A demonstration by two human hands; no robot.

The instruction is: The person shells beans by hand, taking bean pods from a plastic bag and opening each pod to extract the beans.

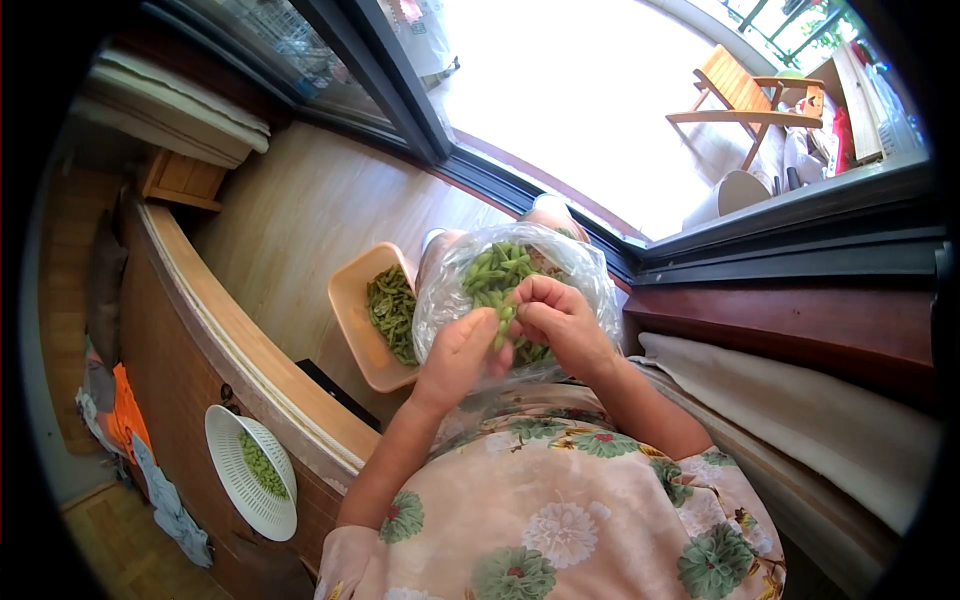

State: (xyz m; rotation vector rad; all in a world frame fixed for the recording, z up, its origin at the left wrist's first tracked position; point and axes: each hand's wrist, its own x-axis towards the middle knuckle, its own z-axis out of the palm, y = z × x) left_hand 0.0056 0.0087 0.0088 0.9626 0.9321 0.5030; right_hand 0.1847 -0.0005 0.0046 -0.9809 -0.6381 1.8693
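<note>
A green pod [505, 322] sits at the middle of the view, pinched between the bent, nearly closed fingers of the left hand [458, 358] and the right hand [562, 328], over an open clear plastic bag [437, 318] whose heap of pods [495, 268] shows toward twelve o'clock. At nine o'clock from the bag, just beside it, a peach tub [347, 300] holds darker green pods [388, 308]; farther out, at eight o'clock, a white colander [226, 455] contains small green beans [262, 468].

Left hand [460, 355] and right hand [560, 322] nearly meet, fingertips [520, 296] pinched, bare forearms [645, 405] converging.
</note>
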